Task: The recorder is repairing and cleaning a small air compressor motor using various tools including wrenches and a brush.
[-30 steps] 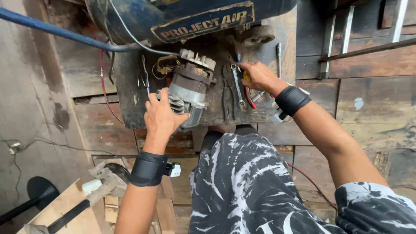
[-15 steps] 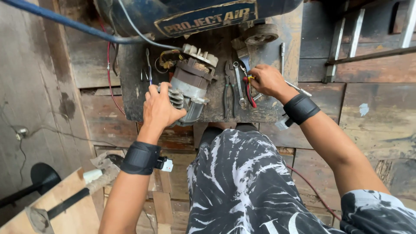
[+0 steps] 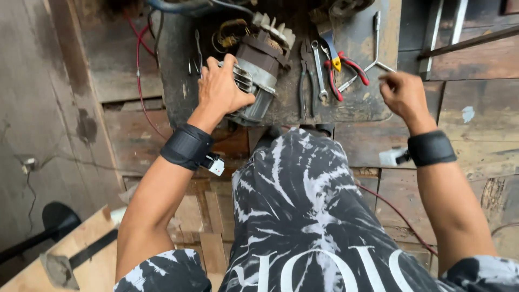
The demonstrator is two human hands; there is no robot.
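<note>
A person's left hand [image 3: 221, 89] clamps an electric motor [image 3: 259, 65] lying on a dark metal surface [image 3: 362, 103], steadying it. The right hand [image 3: 403, 94] hovers loosely curled and empty beside red-handled pliers [image 3: 346, 67] and a wrench [image 3: 319, 70], laid within reach.

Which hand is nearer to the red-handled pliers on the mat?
Right. The right hand hangs just to the right of the red-handled pliers, not touching them. The left hand is further off, resting on the electric motor to their left.
</note>
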